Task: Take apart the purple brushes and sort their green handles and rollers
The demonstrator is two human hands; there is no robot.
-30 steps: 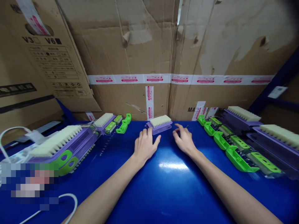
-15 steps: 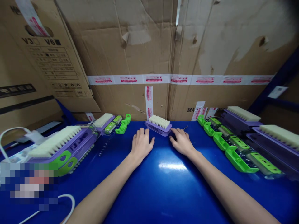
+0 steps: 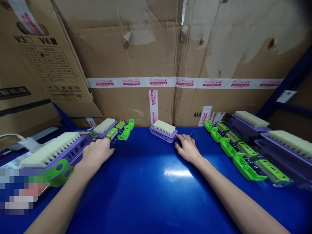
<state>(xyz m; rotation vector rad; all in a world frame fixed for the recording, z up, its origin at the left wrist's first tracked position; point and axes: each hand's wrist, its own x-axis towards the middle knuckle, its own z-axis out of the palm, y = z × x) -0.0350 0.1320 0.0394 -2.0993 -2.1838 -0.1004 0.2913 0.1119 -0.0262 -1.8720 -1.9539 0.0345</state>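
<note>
A purple brush with a block of cream bristles lies near the back of the blue table, bristles up. My right hand rests just right of it, thumb and fingers apart, the index finger at or touching the brush's near right end. My left hand is at the left group of parts, its back toward me and thumb sticking out to the right. Its fingertips are hidden, close to a smaller-looking purple brush and a clear-cased green-topped part; I cannot tell whether it grips anything.
A larger-looking purple brush with green end pieces lies at left, beside a white cable plug. Green clips, green-topped clear parts and purple brushes line the right side. Cardboard walls the back.
The middle brush has turned, its right end now nearer me. My left hand has left it and moved left to the parts there. My right hand has shifted slightly left, beside the brush's end.
</note>
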